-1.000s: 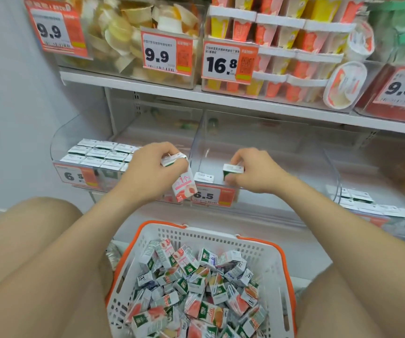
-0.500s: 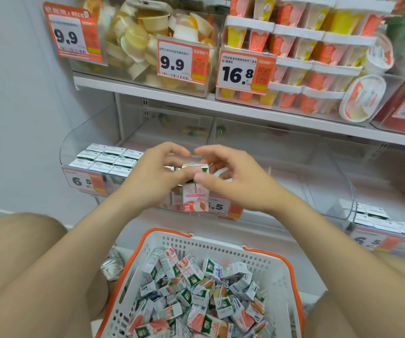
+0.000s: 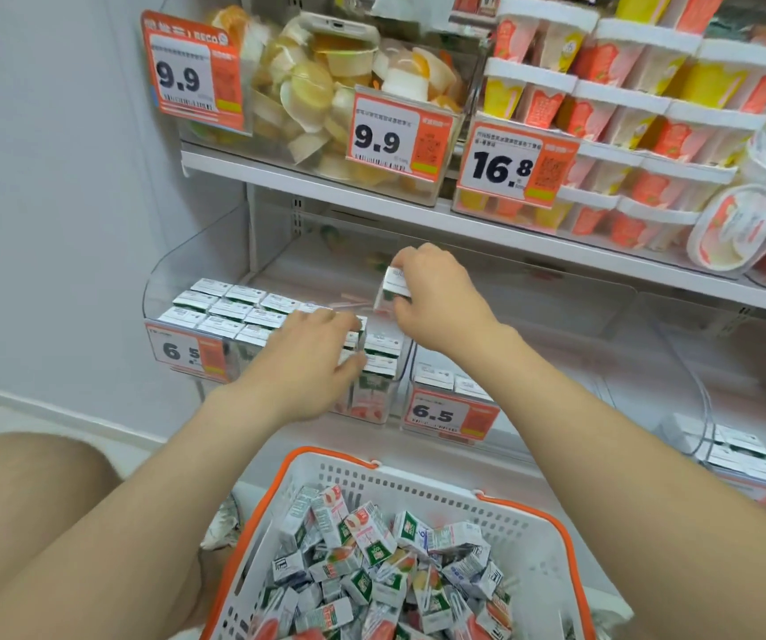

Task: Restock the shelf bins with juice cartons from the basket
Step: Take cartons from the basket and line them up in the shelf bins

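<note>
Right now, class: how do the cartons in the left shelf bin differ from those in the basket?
Bin cartons stand upright in tidy rows; basket cartons lie jumbled at all angles. Bin cartons show mostly white tops; basket cartons show green and peach sides. Both look like the same small cartons.

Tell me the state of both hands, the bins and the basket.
Left hand: flat on upright cartons.
Right hand: holds small white juice carton.
Left clear plastic bin: front rows filled.
Middle clear plastic bin: few cartons at front.
White orange-rimmed plastic basket: heaped with loose cartons.
</note>
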The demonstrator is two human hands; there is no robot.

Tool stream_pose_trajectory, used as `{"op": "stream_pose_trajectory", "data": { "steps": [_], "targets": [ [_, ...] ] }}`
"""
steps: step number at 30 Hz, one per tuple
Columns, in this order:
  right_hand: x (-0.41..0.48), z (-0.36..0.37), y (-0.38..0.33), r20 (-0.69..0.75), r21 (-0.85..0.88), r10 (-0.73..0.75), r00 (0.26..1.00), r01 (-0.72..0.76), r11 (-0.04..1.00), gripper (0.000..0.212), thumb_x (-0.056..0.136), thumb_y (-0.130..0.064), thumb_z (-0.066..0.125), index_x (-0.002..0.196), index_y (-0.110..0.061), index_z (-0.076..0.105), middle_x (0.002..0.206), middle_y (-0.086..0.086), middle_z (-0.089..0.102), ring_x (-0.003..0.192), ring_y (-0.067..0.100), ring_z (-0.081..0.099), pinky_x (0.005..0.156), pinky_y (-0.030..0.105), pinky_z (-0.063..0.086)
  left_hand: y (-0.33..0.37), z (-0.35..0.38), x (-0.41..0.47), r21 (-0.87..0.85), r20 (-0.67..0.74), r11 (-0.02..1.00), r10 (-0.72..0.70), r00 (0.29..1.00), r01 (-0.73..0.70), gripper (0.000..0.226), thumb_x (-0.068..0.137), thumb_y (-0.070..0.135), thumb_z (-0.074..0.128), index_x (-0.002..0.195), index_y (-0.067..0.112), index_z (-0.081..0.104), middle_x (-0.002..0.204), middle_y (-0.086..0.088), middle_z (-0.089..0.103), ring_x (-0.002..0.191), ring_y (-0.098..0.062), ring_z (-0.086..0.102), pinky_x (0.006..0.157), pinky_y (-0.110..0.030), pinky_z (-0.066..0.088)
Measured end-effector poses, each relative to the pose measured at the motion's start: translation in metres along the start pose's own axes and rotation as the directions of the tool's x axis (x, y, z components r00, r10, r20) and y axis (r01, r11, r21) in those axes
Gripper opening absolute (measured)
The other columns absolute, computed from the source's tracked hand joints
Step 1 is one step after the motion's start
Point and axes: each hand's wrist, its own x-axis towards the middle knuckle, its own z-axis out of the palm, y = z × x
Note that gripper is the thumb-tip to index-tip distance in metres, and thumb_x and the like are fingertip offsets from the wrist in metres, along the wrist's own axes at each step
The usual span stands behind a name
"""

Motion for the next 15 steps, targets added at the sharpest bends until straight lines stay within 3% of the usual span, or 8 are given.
{"op": "stream_pose_trajectory", "data": {
  "steps": [2,4,6,9,11,13,14,15],
  "targets": [
    [0.010,0.005,-0.008,0.108,-0.145,0.012,0.994,0.004,0.989,0.013,0.092,-0.012,0.065,0.098,-0.009,0.053,0.099,0.010,0.055,0.103,0.038,0.059,0.084,0.042,0.042,-0.001,0.004,-0.003,0.083,0.097,0.996,-0.014,0.995,0.006,0.057,0.104,0.055,0.046,0.152,0.024,0.042,0.153,-0.004,0.047,0.138,-0.035,0.041,0.112,-0.051,0.039],
    [0.018,0.009,-0.016,0.234,-0.254,0.021,0.972,0.041,0.966,0.023,0.094,-0.018,0.064,0.083,-0.015,0.044,0.090,0.004,0.052,0.099,0.035,0.057,0.094,0.048,0.038,-0.002,0.008,-0.007,0.154,0.149,0.988,-0.023,0.989,0.000,0.059,0.104,0.055,0.045,0.154,0.025,0.037,0.156,-0.003,0.041,0.141,-0.034,0.037,0.114,-0.052,0.036],
    [0.024,0.010,-0.021,0.385,-0.298,0.020,0.923,0.104,0.949,0.027,0.094,-0.015,0.058,0.076,-0.018,0.039,0.083,0.002,0.049,0.089,0.030,0.051,0.101,0.051,0.033,-0.003,0.009,-0.009,0.176,0.151,0.984,-0.003,0.989,-0.023,0.056,0.104,0.051,0.047,0.153,0.025,0.037,0.156,-0.003,0.039,0.140,-0.033,0.036,0.114,-0.051,0.035],
    [0.028,0.011,-0.023,0.532,-0.277,-0.011,0.847,0.186,0.943,0.025,0.091,-0.008,0.051,0.073,-0.018,0.037,0.074,0.003,0.045,0.070,0.023,0.043,0.098,0.050,0.033,-0.005,0.009,-0.008,0.159,0.140,0.987,0.008,0.990,-0.030,0.050,0.105,0.046,0.048,0.149,0.024,0.040,0.153,-0.002,0.041,0.137,-0.032,0.037,0.112,-0.049,0.036],
    [0.025,0.010,-0.024,0.535,-0.273,-0.025,0.844,0.200,0.941,0.023,0.092,-0.010,0.051,0.074,-0.017,0.039,0.076,0.004,0.047,0.069,0.024,0.044,0.085,0.043,0.035,-0.005,0.010,-0.009,0.150,0.124,0.988,0.011,0.992,-0.030,0.048,0.104,0.044,0.050,0.147,0.023,0.042,0.150,-0.002,0.043,0.135,-0.032,0.039,0.111,-0.049,0.037],
    [0.019,0.011,-0.021,0.466,-0.247,-0.058,0.883,0.193,0.950,0.008,0.093,-0.010,0.051,0.085,-0.013,0.050,0.083,0.007,0.053,0.078,0.031,0.053,0.072,0.038,0.035,-0.004,0.011,-0.010,0.129,0.089,0.991,0.020,0.996,-0.032,0.046,0.103,0.042,0.052,0.144,0.022,0.045,0.145,-0.003,0.046,0.131,-0.032,0.041,0.108,-0.048,0.040],
    [0.014,0.013,-0.018,0.402,-0.219,-0.086,0.912,0.186,0.958,0.010,0.092,-0.009,0.050,0.098,-0.010,0.058,0.090,0.009,0.059,0.086,0.034,0.059,0.069,0.038,0.039,-0.003,0.011,-0.010,0.115,0.066,0.993,0.029,0.997,-0.037,0.044,0.101,0.040,0.055,0.141,0.022,0.047,0.140,-0.003,0.047,0.127,-0.032,0.043,0.106,-0.048,0.042],
    [0.008,0.016,-0.014,0.310,-0.184,-0.131,0.942,0.195,0.964,0.026,0.091,-0.009,0.050,0.114,-0.010,0.063,0.100,0.011,0.065,0.096,0.035,0.062,0.073,0.039,0.046,-0.002,0.011,-0.011,0.105,0.033,0.993,0.040,0.999,-0.043,0.040,0.099,0.037,0.058,0.136,0.021,0.049,0.134,-0.003,0.048,0.122,-0.030,0.043,0.102,-0.047,0.044]
  ]
}}
